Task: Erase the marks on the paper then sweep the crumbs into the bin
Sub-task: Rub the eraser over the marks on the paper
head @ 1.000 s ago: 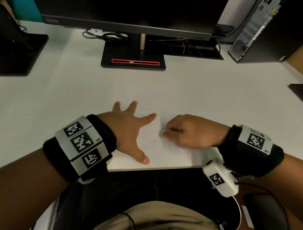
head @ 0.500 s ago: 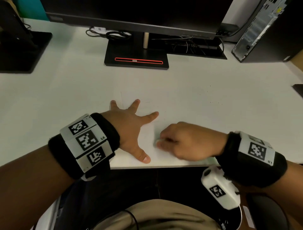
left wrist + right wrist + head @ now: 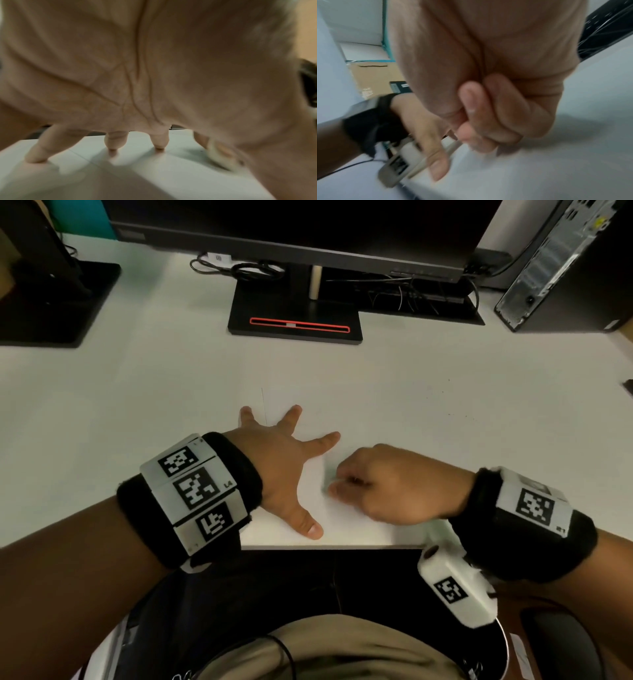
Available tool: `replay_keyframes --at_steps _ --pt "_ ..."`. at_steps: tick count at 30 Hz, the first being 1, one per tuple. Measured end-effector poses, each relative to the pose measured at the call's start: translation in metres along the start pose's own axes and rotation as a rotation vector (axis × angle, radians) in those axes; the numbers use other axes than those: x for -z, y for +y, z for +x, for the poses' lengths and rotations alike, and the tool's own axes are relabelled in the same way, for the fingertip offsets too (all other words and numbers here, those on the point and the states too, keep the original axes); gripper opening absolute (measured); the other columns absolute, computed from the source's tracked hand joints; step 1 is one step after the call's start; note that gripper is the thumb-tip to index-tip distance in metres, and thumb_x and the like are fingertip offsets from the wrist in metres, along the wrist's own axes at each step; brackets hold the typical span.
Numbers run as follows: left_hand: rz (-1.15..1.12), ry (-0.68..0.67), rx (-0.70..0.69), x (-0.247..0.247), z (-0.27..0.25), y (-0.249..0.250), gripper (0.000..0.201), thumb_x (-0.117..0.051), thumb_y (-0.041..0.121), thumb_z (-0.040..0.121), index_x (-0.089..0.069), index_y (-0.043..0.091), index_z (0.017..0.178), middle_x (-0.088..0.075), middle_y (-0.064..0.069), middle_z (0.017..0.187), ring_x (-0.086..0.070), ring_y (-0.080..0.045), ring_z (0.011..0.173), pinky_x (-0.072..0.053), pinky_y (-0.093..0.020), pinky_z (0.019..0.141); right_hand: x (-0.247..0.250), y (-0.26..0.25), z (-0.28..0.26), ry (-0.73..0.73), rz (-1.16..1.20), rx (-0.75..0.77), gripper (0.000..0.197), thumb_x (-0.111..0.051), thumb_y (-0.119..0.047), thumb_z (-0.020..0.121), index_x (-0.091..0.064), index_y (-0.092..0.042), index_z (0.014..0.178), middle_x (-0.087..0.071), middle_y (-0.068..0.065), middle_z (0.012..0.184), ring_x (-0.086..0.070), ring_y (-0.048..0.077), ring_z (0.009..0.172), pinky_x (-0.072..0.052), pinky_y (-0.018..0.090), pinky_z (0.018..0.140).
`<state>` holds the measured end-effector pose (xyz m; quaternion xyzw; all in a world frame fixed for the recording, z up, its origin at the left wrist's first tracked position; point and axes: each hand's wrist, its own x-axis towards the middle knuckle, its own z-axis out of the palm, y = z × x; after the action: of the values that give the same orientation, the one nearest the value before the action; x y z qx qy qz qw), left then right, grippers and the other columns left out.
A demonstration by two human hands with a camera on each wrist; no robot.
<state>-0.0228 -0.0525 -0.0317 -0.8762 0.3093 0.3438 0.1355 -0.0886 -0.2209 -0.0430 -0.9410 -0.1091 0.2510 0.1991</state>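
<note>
A white sheet of paper [image 3: 346, 529] lies at the table's front edge, hard to tell from the white table. My left hand [image 3: 284, 463] presses flat on it with fingers [image 3: 113, 144] spread wide. Just right of it, my right hand [image 3: 346, 486] is curled and pinches a small whitish eraser [image 3: 221, 158] against the paper. A grey smudge with dark specks [image 3: 195, 150] sits on the sheet beside the eraser. In the right wrist view the curled fingers [image 3: 488, 115] hide the eraser.
A monitor stand [image 3: 294, 320] and cables sit at the back centre, a computer tower [image 3: 561, 268] at the back right, another black stand [image 3: 51, 302] at the back left. A bin's round rim [image 3: 504, 642] shows below the table edge, under my right wrist.
My right hand has shifted the eraser a little left and nearer across the paper, in a blurred rubbing motion. My left hand stays spread on the sheet.
</note>
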Motion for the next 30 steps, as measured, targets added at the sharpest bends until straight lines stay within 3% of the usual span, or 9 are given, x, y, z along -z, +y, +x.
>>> replay_keyframes --at_steps 2,6,9,11,13,16,22,25,30 --pt "0.014 0.009 -0.009 0.0 0.001 0.001 0.127 -0.064 0.085 0.063 0.029 0.055 0.144 0.035 -0.01 0.159 0.006 -0.05 0.148 0.005 -0.062 0.117 -0.004 -0.005 -0.001 -0.059 -0.006 0.016 0.048 -0.047 -0.04 0.105 -0.055 -0.008 0.07 -0.056 0.001 0.059 -0.049 0.009 0.053 -0.045 0.03 0.063" --pt "0.006 0.004 0.003 0.0 0.001 0.001 0.126 -0.064 0.084 0.063 0.029 0.056 0.143 0.036 -0.008 0.159 0.005 -0.051 0.148 0.003 -0.062 0.117 0.006 0.002 0.006 0.025 0.029 -0.026 0.048 -0.047 -0.039 0.105 -0.057 -0.007 0.071 -0.062 0.007 0.063 -0.049 0.008 0.052 -0.046 0.03 0.063" --pt "0.014 0.01 -0.014 -0.001 0.002 0.0 0.127 -0.064 0.085 0.063 0.029 0.055 0.144 0.036 -0.01 0.158 0.004 -0.05 0.148 0.006 -0.063 0.116 -0.002 -0.008 0.003 -0.039 0.009 0.025 0.048 -0.046 -0.038 0.106 -0.054 -0.009 0.069 -0.055 0.003 0.057 -0.048 0.01 0.051 -0.044 0.029 0.061" --pt "0.002 0.009 -0.01 -0.001 0.003 -0.001 0.127 -0.064 0.085 0.062 0.029 0.056 0.143 0.036 -0.009 0.158 0.008 -0.051 0.148 0.004 -0.063 0.116 -0.003 -0.007 0.006 -0.037 0.037 0.018 0.05 -0.046 -0.04 0.106 -0.058 -0.005 0.073 -0.06 0.008 0.06 -0.049 0.009 0.052 -0.048 0.032 0.065" --pt "-0.011 0.012 -0.005 -0.003 0.005 -0.003 0.128 -0.064 0.086 0.06 0.029 0.058 0.142 0.036 -0.007 0.159 0.009 -0.055 0.146 0.003 -0.063 0.116 0.002 -0.004 0.009 0.016 0.043 -0.002 0.049 -0.046 -0.038 0.106 -0.06 -0.003 0.075 -0.062 0.007 0.063 -0.05 0.008 0.053 -0.045 0.028 0.062" --pt "-0.007 0.02 -0.018 -0.004 0.006 -0.005 0.129 -0.063 0.089 0.056 0.03 0.059 0.141 0.036 -0.008 0.159 0.007 -0.059 0.144 0.002 -0.066 0.118 -0.004 -0.012 0.008 -0.019 0.024 0.057 0.045 -0.047 -0.034 0.106 -0.054 -0.011 0.068 -0.051 -0.001 0.054 -0.048 0.005 0.051 -0.036 0.019 0.056" --pt "-0.033 0.004 0.002 -0.005 0.006 -0.004 0.129 -0.065 0.088 0.056 0.03 0.061 0.139 0.037 -0.002 0.158 0.015 -0.06 0.142 -0.008 -0.064 0.116 0.004 0.003 0.006 0.033 0.026 0.004 0.05 -0.046 -0.039 0.106 -0.058 -0.003 0.073 -0.06 0.011 0.064 -0.049 0.01 0.053 -0.046 0.033 0.065" --pt "-0.028 0.0 -0.005 -0.004 0.006 -0.003 0.128 -0.065 0.087 0.058 0.03 0.06 0.14 0.037 -0.003 0.158 0.012 -0.06 0.143 -0.007 -0.063 0.117 -0.008 -0.006 -0.005 -0.033 -0.018 0.052 0.049 -0.045 -0.041 0.106 -0.055 -0.008 0.071 -0.054 0.002 0.061 -0.05 0.011 0.057 -0.042 0.027 0.062" --pt "-0.06 -0.014 0.005 -0.005 0.005 -0.003 0.128 -0.066 0.087 0.058 0.03 0.062 0.139 0.038 0.001 0.158 0.018 -0.06 0.141 -0.014 -0.064 0.116 0.011 0.024 -0.002 0.093 0.029 -0.124 0.048 -0.046 -0.041 0.105 -0.058 -0.007 0.072 -0.065 0.007 0.07 -0.055 0.016 0.062 -0.048 0.036 0.07"
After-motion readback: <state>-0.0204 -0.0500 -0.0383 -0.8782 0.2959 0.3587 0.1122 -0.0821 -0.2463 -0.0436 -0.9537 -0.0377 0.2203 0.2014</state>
